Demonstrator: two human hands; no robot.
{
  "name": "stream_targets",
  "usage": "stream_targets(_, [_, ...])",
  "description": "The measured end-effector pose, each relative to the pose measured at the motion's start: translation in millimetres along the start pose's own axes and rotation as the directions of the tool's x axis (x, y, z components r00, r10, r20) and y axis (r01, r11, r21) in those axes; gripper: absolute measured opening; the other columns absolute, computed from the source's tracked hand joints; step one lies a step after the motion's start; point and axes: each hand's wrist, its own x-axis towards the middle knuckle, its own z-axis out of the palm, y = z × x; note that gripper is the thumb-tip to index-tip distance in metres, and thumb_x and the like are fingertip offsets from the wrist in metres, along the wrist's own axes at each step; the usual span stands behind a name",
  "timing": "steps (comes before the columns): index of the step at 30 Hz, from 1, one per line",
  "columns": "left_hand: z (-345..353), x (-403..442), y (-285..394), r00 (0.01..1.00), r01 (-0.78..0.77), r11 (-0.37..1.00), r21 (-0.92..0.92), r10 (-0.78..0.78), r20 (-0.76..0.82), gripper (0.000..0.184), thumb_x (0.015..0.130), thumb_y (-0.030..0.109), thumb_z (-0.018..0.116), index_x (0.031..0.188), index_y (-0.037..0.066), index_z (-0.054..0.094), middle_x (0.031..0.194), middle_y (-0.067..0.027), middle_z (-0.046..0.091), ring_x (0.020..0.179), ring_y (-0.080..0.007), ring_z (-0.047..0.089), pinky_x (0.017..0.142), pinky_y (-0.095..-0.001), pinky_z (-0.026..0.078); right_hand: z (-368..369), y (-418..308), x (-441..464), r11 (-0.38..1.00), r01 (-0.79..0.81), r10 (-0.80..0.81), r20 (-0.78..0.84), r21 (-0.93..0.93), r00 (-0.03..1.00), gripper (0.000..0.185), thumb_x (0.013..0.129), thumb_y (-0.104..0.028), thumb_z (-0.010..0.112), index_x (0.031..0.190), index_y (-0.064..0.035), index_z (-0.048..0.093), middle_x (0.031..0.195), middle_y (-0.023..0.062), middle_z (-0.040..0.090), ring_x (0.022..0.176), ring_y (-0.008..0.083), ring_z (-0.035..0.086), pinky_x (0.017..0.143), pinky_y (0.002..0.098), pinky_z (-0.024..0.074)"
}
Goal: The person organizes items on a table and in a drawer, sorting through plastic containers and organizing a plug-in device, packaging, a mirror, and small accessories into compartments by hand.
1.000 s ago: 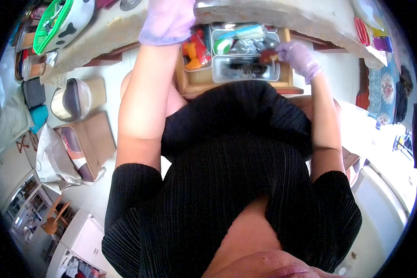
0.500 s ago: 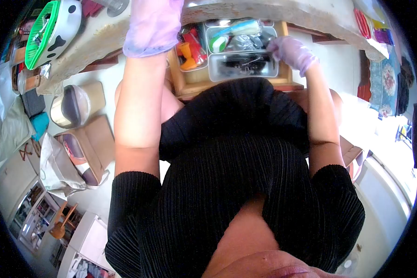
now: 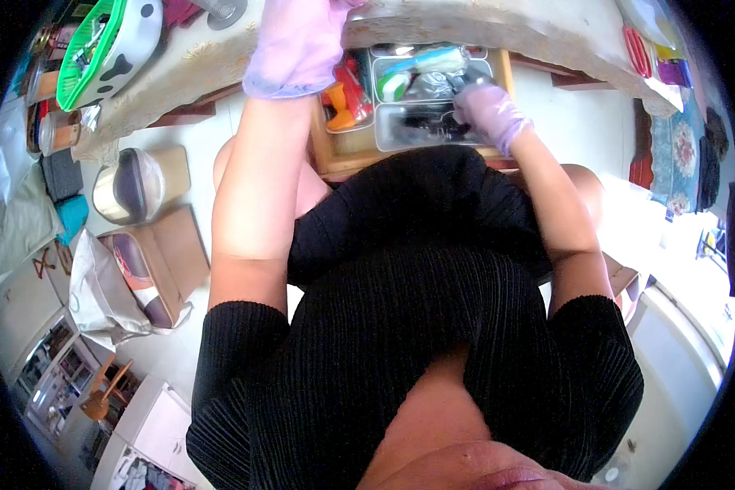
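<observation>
My left hand, in a translucent purple glove, reaches over the table edge at the top of the view. Its fingers are mostly cut off by the frame, so any hold is hidden. My right hand, gloved alike, is over the right side of an open wooden drawer, its fingers curled down by a dark object too blurred to name. Below the fingers is a clear plastic tray with black items. Behind it, another clear tray holds a light blue packet and a green-and-white round thing.
Left in the drawer lie orange and red items. A lace-like cloth covers the table, where a green-rimmed basket stands. Red-handled scissors lie at the right. A bin and paper bag stand on the floor at left.
My right hand has moved left and slightly down, from the drawer's right edge to over the trays. My left hand has shifted right. The whole view has shifted slightly.
</observation>
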Motion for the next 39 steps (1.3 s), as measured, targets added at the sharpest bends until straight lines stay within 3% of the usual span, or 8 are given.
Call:
stream_targets(7, [-2.0, 0.9, 1.6, 1.000, 0.017, 1.000, -0.006, -0.017, 0.023, 0.007, 0.098, 0.013, 0.059, 0.097, 0.006, 0.061, 0.080, -0.0022, 0.062, 0.070, -0.0100, 0.059, 0.063, -0.0217, 0.047, -17.2, 7.0, -4.1, 0.974, 0.114, -0.072, -0.213, 0.194, 0.974, 0.017, 0.091, -0.018, 0.060, 0.090, -0.0039, 0.070, 0.082, 0.0163, 0.069, 0.079, 0.0320, 0.067, 0.073, 0.0391, 0.0528])
stream_targets(10, [-3.5, 4.6, -1.8, 0.989, 0.118, 0.982, 0.146, -0.130, 0.073, 0.013, 0.098, 0.017, 0.059, 0.100, 0.005, 0.060, 0.084, -0.0037, 0.063, 0.071, -0.0108, 0.059, 0.065, -0.0223, 0.049, -56.8, -8.5, -18.0, 0.427, 0.015, 0.117, -0.072, 0.904, 0.990, 0.021, 0.096, -0.014, 0.062, 0.080, -0.0011, 0.063, 0.070, -0.0012, 0.056, 0.066, 0.0077, 0.051, 0.063, 0.0230, 0.0456])
stream_targets(13, [0.1, -4.4, -9.5, 0.949, 0.062, 0.869, 0.491, -0.204, 0.240, 0.036, 0.094, 0.026, 0.062, 0.123, 0.005, 0.063, 0.110, -0.0073, 0.071, 0.100, -0.0239, 0.066, 0.092, -0.0321, 0.049, -70.6, -10.0, -21.4, 0.404, 0.079, 0.074, -0.119, 0.911, 0.990, 0.020, 0.095, -0.016, 0.062, 0.082, -0.0021, 0.065, 0.072, 0.0002, 0.060, 0.065, 0.0090, 0.053, 0.061, 0.0243, 0.0465])
stream_targets(19, [22.8, -23.7, -16.9, 0.883, -0.270, 0.434, 0.859, -0.243, 0.401, 0.023, 0.091, 0.021, 0.067, 0.098, 0.000, 0.072, 0.084, -0.0056, 0.071, 0.077, -0.0144, 0.065, 0.074, -0.0311, 0.052, -96.2, -24.6, -25.8, 0.511, 0.201, 0.076, -0.277, 0.836, 0.958, 0.019, 0.091, -0.019, 0.063, 0.086, -0.0024, 0.070, 0.073, 0.0044, 0.067, 0.065, 0.0140, 0.061, 0.063, 0.0302, 0.0517])
stream_targets(27, [28.6, -30.8, -29.0, 0.840, 0.097, 0.742, 0.663, -0.418, 0.346, 0.013, 0.089, 0.009, 0.070, 0.096, -0.001, 0.071, 0.078, -0.0023, 0.068, 0.071, -0.0069, 0.059, 0.068, -0.0240, 0.049, -109.8, -28.2, -35.2, 0.554, 0.216, 0.187, -0.373, 0.804, 0.909, 0.019, 0.088, -0.011, 0.060, 0.074, 0.0022, 0.060, 0.065, 0.0036, 0.058, 0.062, 0.0112, 0.052, 0.059, 0.0287, 0.0447])
stream_targets(31, [35.7, -26.7, -33.7, 0.906, -0.278, 0.460, 0.844, -0.166, 0.389, 0.011, 0.087, 0.012, 0.069, 0.095, 0.005, 0.070, 0.078, -0.0061, 0.067, 0.069, -0.0134, 0.061, 0.068, -0.0281, 0.050, -121.3, -24.3, -44.2, 0.681, 0.208, 0.127, -0.393, 0.702, 0.911, 0.019, 0.089, -0.016, 0.060, 0.082, 0.0006, 0.066, 0.074, 0.0163, 0.065, 0.069, 0.0280, 0.062, 0.067, 0.0379, 0.0488])
stream_targets(33, [34.2, -22.8, -38.2, 0.735, -0.667, 0.024, 0.744, 0.183, 0.653, 0.008, 0.084, 0.013, 0.069, 0.091, 0.010, 0.070, 0.080, -0.0069, 0.066, 0.076, -0.0243, 0.064, 0.068, -0.0356, 0.052, -121.6, -25.9, -46.1, 0.742, 0.267, 0.055, -0.453, 0.614, 0.890, 0.021, 0.088, -0.015, 0.060, 0.076, 0.0020, 0.060, 0.066, 0.0173, 0.056, 0.059, 0.0267, 0.053, 0.060, 0.0379, 0.0453])
stream_targets(39, [30.2, -10.4, -37.9, 0.737, -0.644, -0.038, 0.764, 0.238, 0.632, 0.008, 0.085, 0.014, 0.068, 0.093, 0.013, 0.069, 0.085, -0.0060, 0.068, 0.082, -0.0287, 0.064, 0.072, -0.0412, 0.052, -125.8, -27.8, -51.0, 0.785, 0.114, 0.219, -0.444, 0.609, 0.869, 0.021, 0.091, -0.021, 0.059, 0.085, -0.0010, 0.066, 0.078, 0.0197, 0.064, 0.073, 0.0348, 0.061, 0.068, 0.0414, 0.0487])
